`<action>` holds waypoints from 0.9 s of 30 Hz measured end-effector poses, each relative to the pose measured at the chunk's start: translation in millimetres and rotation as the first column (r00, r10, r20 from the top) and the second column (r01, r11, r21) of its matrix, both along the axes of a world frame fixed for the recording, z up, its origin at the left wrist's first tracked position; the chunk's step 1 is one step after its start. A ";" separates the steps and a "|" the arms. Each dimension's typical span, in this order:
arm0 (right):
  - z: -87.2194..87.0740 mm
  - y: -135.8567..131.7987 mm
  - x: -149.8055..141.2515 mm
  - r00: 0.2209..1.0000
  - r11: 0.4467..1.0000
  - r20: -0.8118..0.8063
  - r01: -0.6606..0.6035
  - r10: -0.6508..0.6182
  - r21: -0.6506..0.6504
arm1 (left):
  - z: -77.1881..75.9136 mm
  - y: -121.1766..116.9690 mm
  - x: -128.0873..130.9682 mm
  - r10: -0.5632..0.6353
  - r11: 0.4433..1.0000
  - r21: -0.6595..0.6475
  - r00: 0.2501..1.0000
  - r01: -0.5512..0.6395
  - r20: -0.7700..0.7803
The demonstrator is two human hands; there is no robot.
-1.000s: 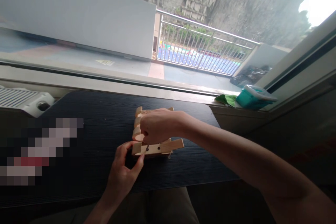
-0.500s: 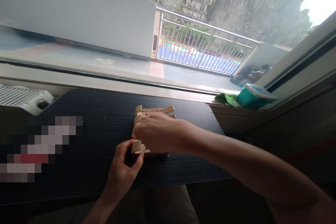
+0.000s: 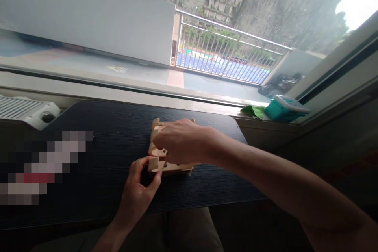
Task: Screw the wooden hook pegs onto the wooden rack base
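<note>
A pale wooden piece (image 3: 154, 164) with a raised, rounded end lies at the near side of a row of similar wooden pieces (image 3: 154, 136) on the dark table. My left hand (image 3: 138, 185) grips its left end between thumb and fingers. Over the middle of the row hovers or rests my right hand (image 3: 180, 141), its fingers curled inward. What those fingers hold, if anything, is hidden under the hand. Small dark holes show in the wood just below my right hand. The right part of the row is mostly covered by my hand and wrist.
The dark wood-grain table (image 3: 118, 149) stands against a window sill. A teal box (image 3: 285, 109) and a green cloth (image 3: 253, 111) sit on the sill at the right. A white radiator (image 3: 28, 110) is at the left. A blurred patch covers the table's left part.
My right hand has shifted slightly up and away from the nearest piece, uncovering more of the wood and its holes. My left hand keeps its grip in the same spot.
</note>
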State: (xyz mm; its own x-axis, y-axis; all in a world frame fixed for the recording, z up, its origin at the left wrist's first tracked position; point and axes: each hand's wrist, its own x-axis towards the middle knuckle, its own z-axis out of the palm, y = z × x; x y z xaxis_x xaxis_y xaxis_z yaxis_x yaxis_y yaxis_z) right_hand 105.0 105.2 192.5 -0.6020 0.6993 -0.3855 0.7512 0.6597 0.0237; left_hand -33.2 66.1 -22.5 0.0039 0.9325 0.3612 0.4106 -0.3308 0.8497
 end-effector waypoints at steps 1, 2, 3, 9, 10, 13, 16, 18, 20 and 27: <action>-1.1 -0.6 1.3 1.000 1.000 0.003 -0.026 0.026 -0.012 | -0.1 -0.1 -0.1 -0.002 1.000 -0.004 1.000 0.002 0.004; -2.9 -0.9 2.4 0.999 0.998 0.007 -0.053 0.053 -0.018 | -0.1 0.0 -0.2 -0.002 1.000 -0.005 1.000 0.002 0.007; -5.2 -0.9 3.0 0.997 0.997 0.008 -0.079 0.079 -0.015 | 0.0 0.1 -0.2 -0.002 1.000 -0.005 1.000 0.002 0.008; -16.2 2.4 3.6 0.992 0.992 -0.034 -0.123 0.124 0.016 | 1.3 0.8 0.2 -0.006 1.000 -0.001 1.000 0.006 0.005; -16.6 2.7 3.9 0.992 0.992 -0.034 -0.124 0.124 0.015 | 1.6 0.8 0.4 -0.008 1.000 0.000 1.000 0.008 0.004; -16.3 2.7 4.9 0.994 0.994 -0.037 -0.105 0.106 0.006 | 2.4 0.6 0.7 -0.008 1.000 -0.001 1.000 0.008 0.003; -15.4 1.6 5.2 0.997 0.998 -0.047 -0.066 0.066 0.003 | 3.0 0.5 0.4 -0.010 1.000 0.001 1.000 0.010 -0.002; -14.0 0.3 5.2 0.998 0.999 -0.050 -0.041 0.041 0.001 | 3.2 0.5 0.0 -0.008 1.000 0.004 1.000 0.008 -0.006; -11.1 -1.4 5.4 0.999 1.000 -0.040 -0.019 0.019 0.003 | 3.0 0.4 -0.2 -0.002 1.000 0.003 1.000 0.002 -0.010; -5.1 -5.9 4.7 0.997 0.997 -0.009 -0.079 0.079 0.013 | 1.9 0.6 0.2 0.011 1.000 0.024 1.000 -0.011 -0.028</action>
